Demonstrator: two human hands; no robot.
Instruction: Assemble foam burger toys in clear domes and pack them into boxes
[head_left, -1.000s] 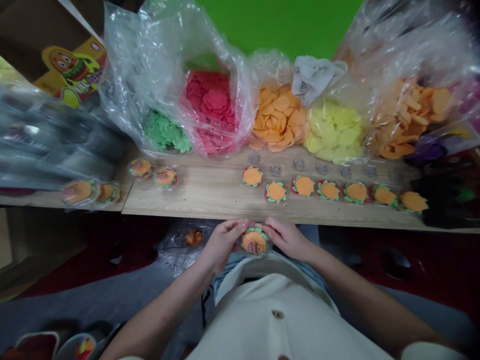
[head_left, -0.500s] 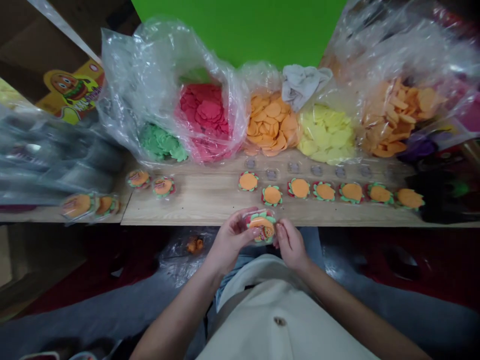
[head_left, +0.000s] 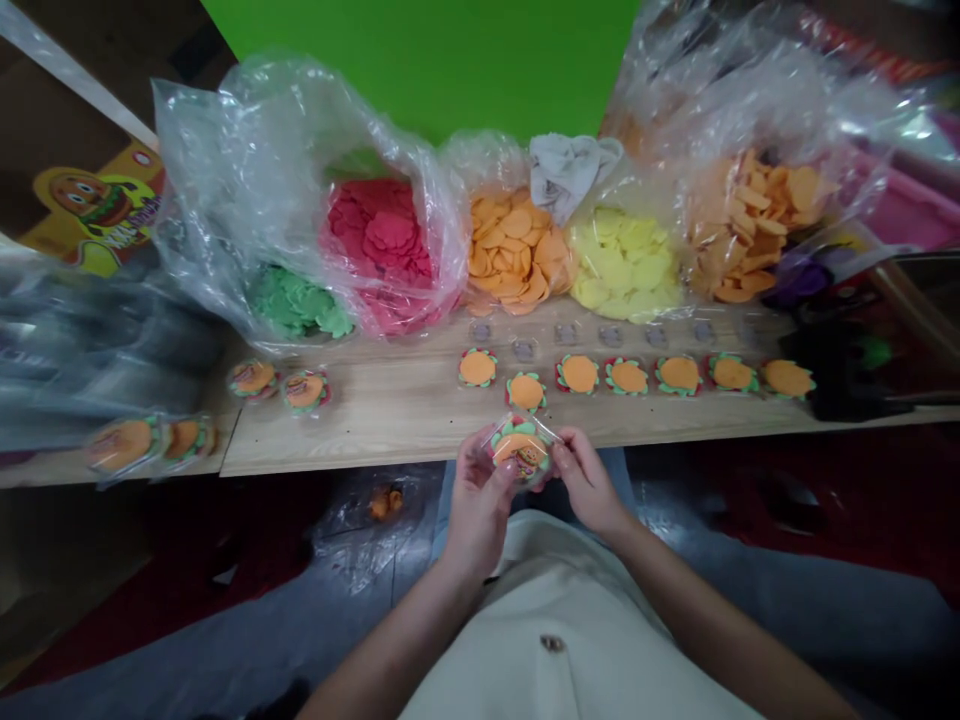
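over the lap (head_left: 555, 590), both hands (head_left: 589, 485) gripping one burger-shaped packet (head_left: 523, 450), seven more packets (head_left: 627, 376) lined up beyond

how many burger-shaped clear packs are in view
12: seven packs in a row on the wooden board, two packs left of that row, two packs at far left, one pack between the left hand and right hand. More may be hidden.

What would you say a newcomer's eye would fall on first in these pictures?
Bulging clear bags of red pieces, yellow pieces and green pieces stand out first, along the far side of the wooden board. A row of small round orange-and-green packs lies on the board, and just in front of it the left hand and right hand hold a clear pack.
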